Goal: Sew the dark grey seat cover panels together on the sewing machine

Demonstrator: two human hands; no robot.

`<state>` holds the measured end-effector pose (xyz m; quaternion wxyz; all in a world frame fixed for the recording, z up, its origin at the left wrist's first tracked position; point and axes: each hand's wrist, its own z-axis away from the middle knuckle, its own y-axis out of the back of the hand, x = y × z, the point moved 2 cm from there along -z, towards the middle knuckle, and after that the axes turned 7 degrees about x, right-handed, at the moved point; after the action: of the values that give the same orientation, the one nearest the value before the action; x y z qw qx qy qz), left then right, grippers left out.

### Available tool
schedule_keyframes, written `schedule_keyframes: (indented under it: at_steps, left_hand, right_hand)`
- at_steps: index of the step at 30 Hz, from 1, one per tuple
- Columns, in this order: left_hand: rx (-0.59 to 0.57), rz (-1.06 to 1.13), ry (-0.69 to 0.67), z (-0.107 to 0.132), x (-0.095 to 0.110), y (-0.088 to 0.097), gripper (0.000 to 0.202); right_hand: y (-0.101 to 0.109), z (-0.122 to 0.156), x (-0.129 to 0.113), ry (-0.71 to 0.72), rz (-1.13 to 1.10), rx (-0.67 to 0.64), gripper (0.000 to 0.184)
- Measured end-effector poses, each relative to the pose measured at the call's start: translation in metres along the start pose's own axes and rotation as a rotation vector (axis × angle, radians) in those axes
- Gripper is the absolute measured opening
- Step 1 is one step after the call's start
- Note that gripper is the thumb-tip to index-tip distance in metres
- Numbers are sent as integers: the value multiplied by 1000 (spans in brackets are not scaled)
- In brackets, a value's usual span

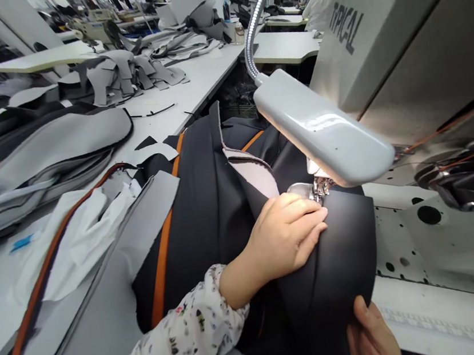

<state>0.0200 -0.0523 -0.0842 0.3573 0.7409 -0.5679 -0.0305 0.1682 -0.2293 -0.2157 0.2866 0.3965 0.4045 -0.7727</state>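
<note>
Looking down from the head cam, the smooth black fabric panel (347, 233) sits under the left hand (289, 234), fingers together and laid flat just beside the presser foot (318, 188), while the right hand (372, 333) is at its lower edge, can't tell how tightly it's gripping. A glossy lamp (323, 126) on a ribbed metal gooseneck (253, 23) blocks some of the sewing machine (378, 62). Off left: orange strips (163, 261), curved gray panels (62, 144), crinkly white cloth (93, 241).

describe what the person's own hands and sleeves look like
The left hand is bare, without a glove; its sleeve is whitish with small dark and reddish prints, gathered at the end. The right hand is also bare; its sleeve is out of view.
</note>
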Motion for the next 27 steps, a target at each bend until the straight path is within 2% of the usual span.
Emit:
schedule_keyframes:
  at_steps: [3,8,12,14,18,23,27]
  left_hand:
    - [31,15,8,-1,-1,4,26]
    - [41,14,5,-1,-1,6,28]
    - [50,12,2,-1,-1,5,27]
    - [56,12,1,-1,-1,5,27]
    - [25,-8,16,-2,-1,4,31]
    - [-19,0,-7,-2,-5,5,37]
    - [-55,-3,-55,0,-9,9,45]
  right_hand:
    - [-5,-3,-4,-8,21,-31,35]
    - [-15,-1,-11,-13,-20,15,40]
    - [-23,4,-13,-141,-130,144,47]
    - [-24,5,-14,-180,-171,151,45]
    - [-19,1,-16,-148,-152,71,41]
    - [-10,-2,-17,-126,-92,108,44]
    - [-7,-1,-19,-114,-56,88,45]
